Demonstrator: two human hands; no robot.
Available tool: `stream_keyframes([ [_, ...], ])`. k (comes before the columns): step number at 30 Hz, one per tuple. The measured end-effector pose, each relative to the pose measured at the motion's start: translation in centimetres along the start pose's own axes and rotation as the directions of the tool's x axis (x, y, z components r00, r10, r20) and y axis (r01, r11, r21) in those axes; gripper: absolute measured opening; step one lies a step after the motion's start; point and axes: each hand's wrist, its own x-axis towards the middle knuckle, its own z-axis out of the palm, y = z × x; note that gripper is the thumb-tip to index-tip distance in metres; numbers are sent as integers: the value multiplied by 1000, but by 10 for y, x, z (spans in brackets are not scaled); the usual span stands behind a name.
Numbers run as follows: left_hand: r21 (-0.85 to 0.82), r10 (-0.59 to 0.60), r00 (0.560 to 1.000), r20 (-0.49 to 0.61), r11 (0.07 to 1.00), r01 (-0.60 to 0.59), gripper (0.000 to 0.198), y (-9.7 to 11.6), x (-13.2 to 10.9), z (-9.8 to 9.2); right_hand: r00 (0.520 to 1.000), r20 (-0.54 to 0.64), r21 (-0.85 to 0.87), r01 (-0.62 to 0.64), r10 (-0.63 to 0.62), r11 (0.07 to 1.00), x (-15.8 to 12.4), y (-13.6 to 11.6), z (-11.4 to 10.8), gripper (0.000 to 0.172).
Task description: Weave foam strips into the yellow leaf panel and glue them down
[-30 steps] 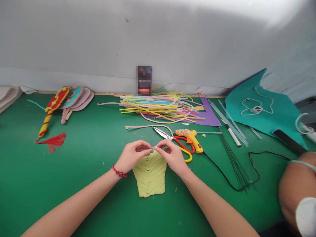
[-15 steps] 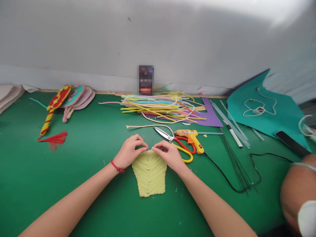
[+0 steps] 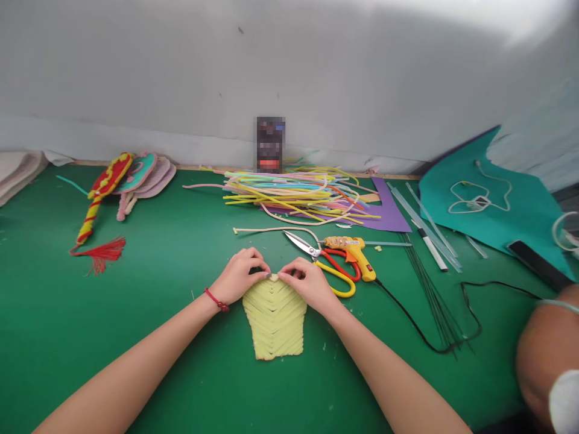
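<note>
A pale yellow woven piece [image 3: 274, 322] with a herringbone pattern lies flat on the green table [image 3: 181, 253]. My left hand [image 3: 240, 274], with a red bead bracelet at the wrist, presses its curled fingertips on the piece's top left edge. My right hand [image 3: 306, 283] presses the top right edge the same way. Both sets of fingertips meet at the piece's top centre, where a small pale strip end shows. Just right of my right hand lie scissors [image 3: 324, 260] with red and yellow handles and a yellow glue gun [image 3: 353, 251].
A pile of coloured strips [image 3: 294, 196] lies at the back, with purple sheet [image 3: 388, 211] beside it. Finished fans and a red tassel [image 3: 103, 252] sit back left. Teal felt [image 3: 488, 205], clear glue sticks [image 3: 425, 226], thin wires and a black cord [image 3: 425, 328] are right. Another person's arm [image 3: 543, 355] is at lower right.
My hands have lowered from just above the woven piece down onto its top edge, and the fingertips now press it against the table.
</note>
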Motion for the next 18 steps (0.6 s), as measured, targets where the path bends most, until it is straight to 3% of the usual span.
stream_keyframes([
  [18,-38,-50,998,-39,998,48,5,1,-1,0,999,-6,-76,46,-46,996,-2,3,3,10],
])
